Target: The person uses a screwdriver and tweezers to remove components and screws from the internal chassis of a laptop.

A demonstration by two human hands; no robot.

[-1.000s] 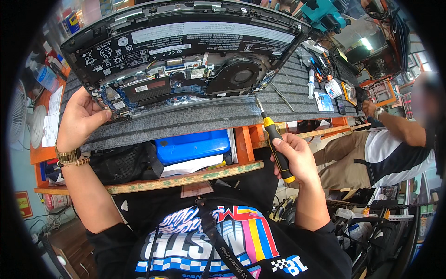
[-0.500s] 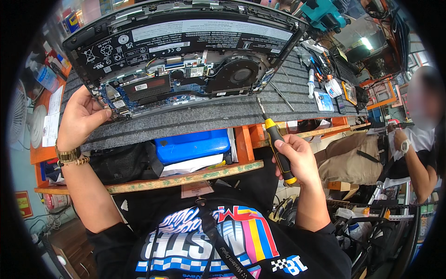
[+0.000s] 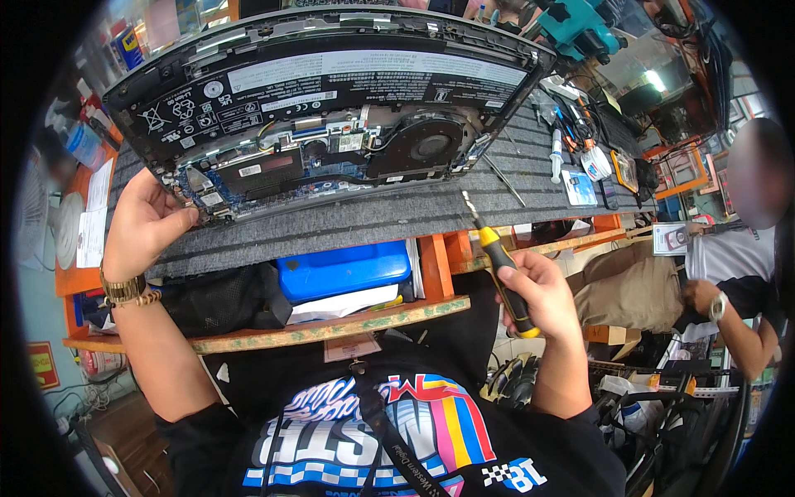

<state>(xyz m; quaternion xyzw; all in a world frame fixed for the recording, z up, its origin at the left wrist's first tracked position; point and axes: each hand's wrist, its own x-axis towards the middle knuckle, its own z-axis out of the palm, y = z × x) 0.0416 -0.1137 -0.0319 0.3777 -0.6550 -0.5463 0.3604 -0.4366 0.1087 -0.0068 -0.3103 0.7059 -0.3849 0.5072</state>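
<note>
On the grey ribbed mat [image 3: 364, 219] covering the surface, an opened laptop [image 3: 331, 99] lies bottom-up with its cover off, showing a long black battery, a round fan [image 3: 431, 147] and circuit boards. White rectangular labels run across the battery, and a smaller white label sits on the dark part lower left. The left hand [image 3: 145, 224] grips the laptop's near left corner, thumb on its edge, a gold watch [image 3: 124, 288] at the wrist. The right hand [image 3: 542, 294] is clenched around a yellow-and-black screwdriver [image 3: 499, 265], held off the mat's front edge with its tip pointing up toward the laptop, not touching it.

Below the surface, a blue flat box [image 3: 344, 269] rests on a wooden shelf [image 3: 331, 327] beside a black pouch [image 3: 219, 298], with white paper under the box. Far right on the mat lie small blue-and-white packets [image 3: 580, 186] and tools. At far left, a white sheet [image 3: 91, 215] lies on an orange ledge, and a small red sign [image 3: 41, 364] hangs lower down. Another person [image 3: 729, 273] sits to the right, holding a small card.
</note>
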